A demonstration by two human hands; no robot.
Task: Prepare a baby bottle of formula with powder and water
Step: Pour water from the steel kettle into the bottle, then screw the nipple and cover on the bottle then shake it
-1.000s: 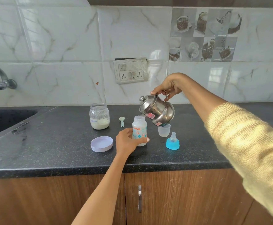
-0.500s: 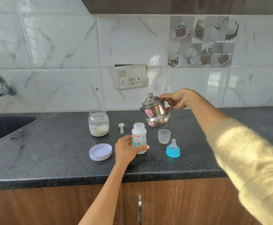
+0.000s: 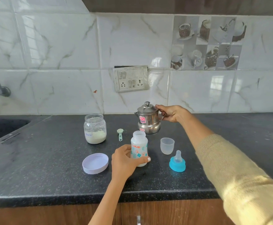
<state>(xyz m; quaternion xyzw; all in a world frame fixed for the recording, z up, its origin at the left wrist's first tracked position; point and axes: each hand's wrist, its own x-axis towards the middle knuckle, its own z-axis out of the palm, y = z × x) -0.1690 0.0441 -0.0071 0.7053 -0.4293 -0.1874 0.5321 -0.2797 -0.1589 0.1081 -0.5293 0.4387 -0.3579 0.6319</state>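
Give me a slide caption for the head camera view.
Left hand steadies open baby bottle; right hand grips steel kettle.

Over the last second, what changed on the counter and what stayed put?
The right hand tipped the steel kettle back upright from pouring over the baby bottle and lowered it to the counter behind the bottle, still gripping its handle. The left hand kept holding the bottle. Jar, lid, scoop, cap and teat stayed put.

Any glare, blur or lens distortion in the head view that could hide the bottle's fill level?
Head view: sharp centre; window glare on wall tiles, not on the bottle; wide-angle bending at the edges; bright sunlight on the right sleeve; bottle wall frosted, level unclear.
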